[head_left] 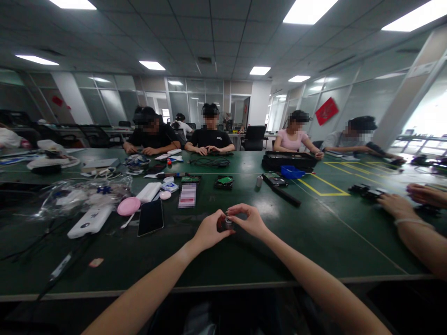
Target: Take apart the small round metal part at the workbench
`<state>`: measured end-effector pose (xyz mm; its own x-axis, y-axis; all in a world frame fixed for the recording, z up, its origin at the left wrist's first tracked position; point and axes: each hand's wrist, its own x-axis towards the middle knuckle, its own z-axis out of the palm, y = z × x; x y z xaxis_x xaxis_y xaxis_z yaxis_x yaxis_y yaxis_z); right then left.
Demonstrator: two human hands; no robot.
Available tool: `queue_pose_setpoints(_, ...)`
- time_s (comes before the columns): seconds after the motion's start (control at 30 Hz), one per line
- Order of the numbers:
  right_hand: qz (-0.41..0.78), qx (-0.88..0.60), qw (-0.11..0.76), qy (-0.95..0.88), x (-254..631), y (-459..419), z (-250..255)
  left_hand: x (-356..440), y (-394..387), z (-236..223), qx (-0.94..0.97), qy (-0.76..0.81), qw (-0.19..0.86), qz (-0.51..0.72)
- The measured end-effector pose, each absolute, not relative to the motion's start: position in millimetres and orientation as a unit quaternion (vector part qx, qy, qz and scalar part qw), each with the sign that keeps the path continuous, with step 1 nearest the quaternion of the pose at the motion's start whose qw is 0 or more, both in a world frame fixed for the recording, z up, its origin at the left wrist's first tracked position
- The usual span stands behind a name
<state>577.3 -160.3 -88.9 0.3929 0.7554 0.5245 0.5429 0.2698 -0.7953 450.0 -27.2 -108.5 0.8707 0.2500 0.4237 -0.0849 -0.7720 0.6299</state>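
Observation:
A small grey metal cylinder is between my two hands, a little above or on the green table. My left hand is closed around its side with thumb and fingers. My right hand is closed too, its thumb and forefinger pinched at the cylinder's top; anything tiny between those fingertips is too small to make out. Beyond my hands, a similar grey cylinder stands upright. A green circuit board in a dark casing lies straight ahead.
Left lie a dark phone, pink round lid, white device and plastic bags. Ahead right are a blue tray, a black case and a dark bar. A co-worker's hands work at far right.

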Motion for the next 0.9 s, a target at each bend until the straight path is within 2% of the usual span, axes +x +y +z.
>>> queue_pose_setpoints(0.3,0.091,-0.591,0.580,-0.554,573.6,-161.3,-88.9,450.7,-27.7,-108.5,0.905,0.059,0.344,0.242)
queue_pose_setpoints(0.6,0.033,-0.616,0.539,-0.574,574.0,-162.0,-88.9,450.9,-27.5,-109.3,0.908,0.055,0.333,0.249)
queue_pose_setpoints(0.77,0.076,-0.607,0.556,-0.563,569.1,-159.9,-89.0,451.2,-26.9,-110.4,0.907,0.050,0.338,0.247)
queue_pose_setpoints(0.9,0.067,-0.602,0.575,-0.550,567.6,-158.6,-89.1,451.3,-26.0,-110.9,0.908,0.047,0.333,0.251)
